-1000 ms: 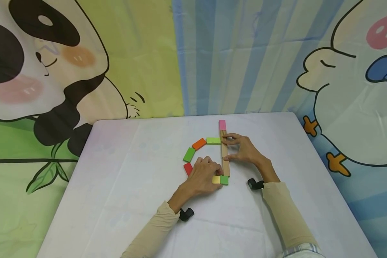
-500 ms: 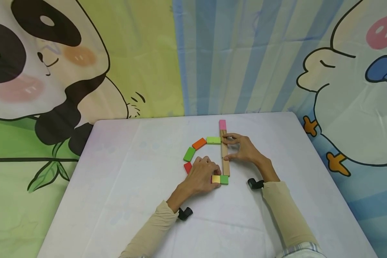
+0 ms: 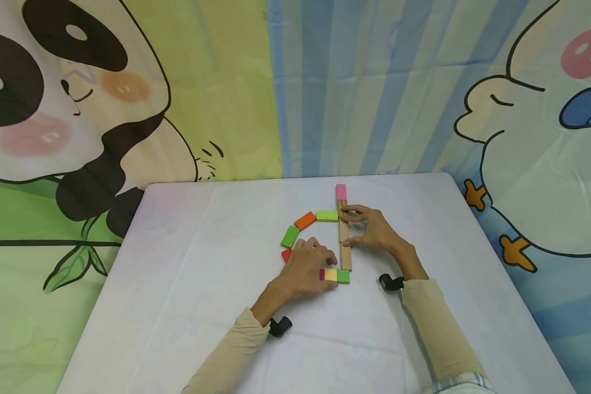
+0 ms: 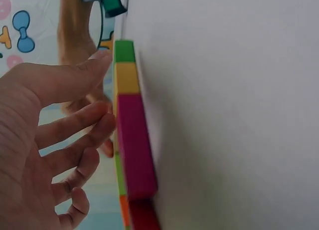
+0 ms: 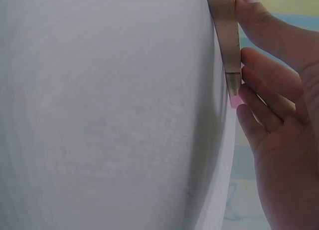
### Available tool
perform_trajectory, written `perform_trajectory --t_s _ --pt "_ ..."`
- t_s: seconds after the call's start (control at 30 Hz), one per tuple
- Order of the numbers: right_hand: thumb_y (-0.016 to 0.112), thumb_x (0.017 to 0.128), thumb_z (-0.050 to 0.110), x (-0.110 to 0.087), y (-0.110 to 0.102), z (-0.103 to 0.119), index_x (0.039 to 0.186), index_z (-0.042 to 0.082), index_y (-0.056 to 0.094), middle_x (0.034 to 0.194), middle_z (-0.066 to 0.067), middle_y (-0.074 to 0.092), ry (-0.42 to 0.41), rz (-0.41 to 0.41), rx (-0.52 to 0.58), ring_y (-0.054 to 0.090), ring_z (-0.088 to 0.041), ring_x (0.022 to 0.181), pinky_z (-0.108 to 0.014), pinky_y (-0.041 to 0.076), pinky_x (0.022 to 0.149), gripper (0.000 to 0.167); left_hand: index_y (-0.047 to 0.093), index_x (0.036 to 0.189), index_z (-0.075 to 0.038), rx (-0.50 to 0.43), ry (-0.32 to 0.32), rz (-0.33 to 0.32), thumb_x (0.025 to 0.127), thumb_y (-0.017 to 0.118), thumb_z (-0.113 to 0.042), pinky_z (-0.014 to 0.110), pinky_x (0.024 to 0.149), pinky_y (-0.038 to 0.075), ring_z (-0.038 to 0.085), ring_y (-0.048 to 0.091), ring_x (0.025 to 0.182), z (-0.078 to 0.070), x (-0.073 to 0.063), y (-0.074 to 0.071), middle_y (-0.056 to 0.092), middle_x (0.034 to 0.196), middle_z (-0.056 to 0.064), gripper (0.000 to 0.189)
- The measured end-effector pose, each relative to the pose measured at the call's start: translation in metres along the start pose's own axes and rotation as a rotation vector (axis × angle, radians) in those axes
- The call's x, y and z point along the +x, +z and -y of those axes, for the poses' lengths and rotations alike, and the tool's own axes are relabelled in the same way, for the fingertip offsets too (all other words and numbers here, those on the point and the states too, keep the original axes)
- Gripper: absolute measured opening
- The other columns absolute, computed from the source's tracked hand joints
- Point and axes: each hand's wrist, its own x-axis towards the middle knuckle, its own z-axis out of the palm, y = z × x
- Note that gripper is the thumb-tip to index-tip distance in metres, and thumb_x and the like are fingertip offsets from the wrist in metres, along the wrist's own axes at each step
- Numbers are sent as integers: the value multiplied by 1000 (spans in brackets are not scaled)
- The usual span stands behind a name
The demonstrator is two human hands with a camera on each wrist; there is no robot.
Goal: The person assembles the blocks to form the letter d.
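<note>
Coloured blocks form a curve left of a straight line of natural wood blocks. My left hand lies over the curve's lower left, its fingers loosely bent. Its thumb and fingertips are right at the yellow block and the end green block. Beyond the yellow one, the left wrist view shows a magenta block and a dark red block, mostly hidden by the hand in the head view. My right hand touches the wood blocks' right side with thumb and fingertips spread along them.
A pink block tops the wood line. Lime, orange and green blocks make up the upper curve. The white table meets a cartoon-printed backdrop at its far edge.
My left hand has shifted slightly left, uncovering the magenta block's end beside the yellow one and covering more of the red block. My right hand keeps its place on the wood blocks.
</note>
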Motion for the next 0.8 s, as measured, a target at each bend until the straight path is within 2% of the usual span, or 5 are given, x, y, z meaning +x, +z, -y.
perform_trajectory --t_s 0.13,0.3,0.43,0.57,0.8 --pt "104 74 29 0 0 0 145 10 68 162 -13 58 -3 3 1 44 -44 158 -69 30 129 82 79 117 -22 -60 -49 -43 84 94 -47 38 97 42 13 55 104 12 -10 -16 78 107 -7 44" --pt "104 73 28 1 0 -1 145 8 68 161 -15 59 -19 3 -2 44 -44 158 -68 32 128 83 80 117 -19 -106 -89 -113 80 98 -38 38 92 41 14 53 102 37 -27 -37 79 106 -3 45" --pt "105 72 26 1 -1 -2 144 7 68 160 -15 59 -37 -4 0 45 -44 157 -67 33 128 83 82 117 -19 -116 -105 -115 76 102 -33 38 91 41 13 54 102 52 -39 -48 80 105 -3 48" --pt "105 72 26 0 -2 -3 144 8 68 160 -15 59 -37 -7 -6 46 -44 157 -67 33 128 84 83 118 -21 -86 -101 -63 79 100 -37 36 92 42 13 53 104 59 -44 -49 80 105 -6 46" --pt "105 71 26 1 0 -4 144 7 68 161 -14 59 -42 1 3 45 -44 157 -66 33 128 84 84 113 -23 -1 -26 -17 81 98 -39 34 90 40 12 52 107 56 -39 -34 77 106 -9 39"
